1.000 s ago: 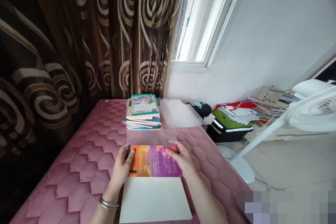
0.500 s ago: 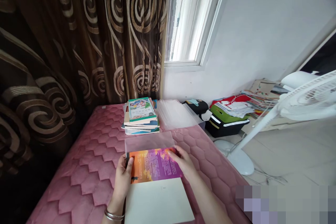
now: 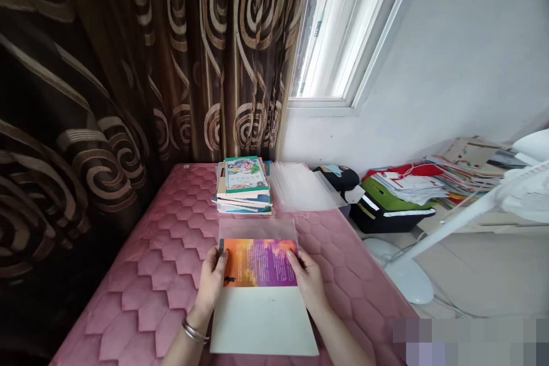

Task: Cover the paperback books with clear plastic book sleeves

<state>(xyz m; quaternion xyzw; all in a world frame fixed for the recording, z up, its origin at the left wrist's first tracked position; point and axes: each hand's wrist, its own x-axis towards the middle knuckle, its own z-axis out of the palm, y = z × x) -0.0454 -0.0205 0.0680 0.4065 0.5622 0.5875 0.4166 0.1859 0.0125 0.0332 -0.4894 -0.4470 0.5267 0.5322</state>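
Note:
A book [image 3: 263, 320] lies spread before me, its pale blank page toward me and its orange and purple printed cover flap [image 3: 261, 266] on the far side. Beyond the flap sticks out a clear plastic book cover [image 3: 257, 229]. My left hand [image 3: 211, 277] pinches the flap's left edge, thumb on top. On the opposite edge, my right hand [image 3: 309, 280] grips in the same way. Fingers under the flap are hidden. Whether the plastic wraps the flap, I cannot tell.
On the pink quilted mattress [image 3: 171, 280] stand a stack of books [image 3: 244, 186] and a pile of clear plastic covers [image 3: 304, 189]. Right of the mattress are a white fan [image 3: 450, 234] and a black box [image 3: 386, 214] under papers. A patterned curtain [image 3: 180, 57] hangs at left.
The view has turned, so the scene sits further right and tilts differently. My right hand has moved from the flap's far right corner down to its right edge; the flap lies straighter.

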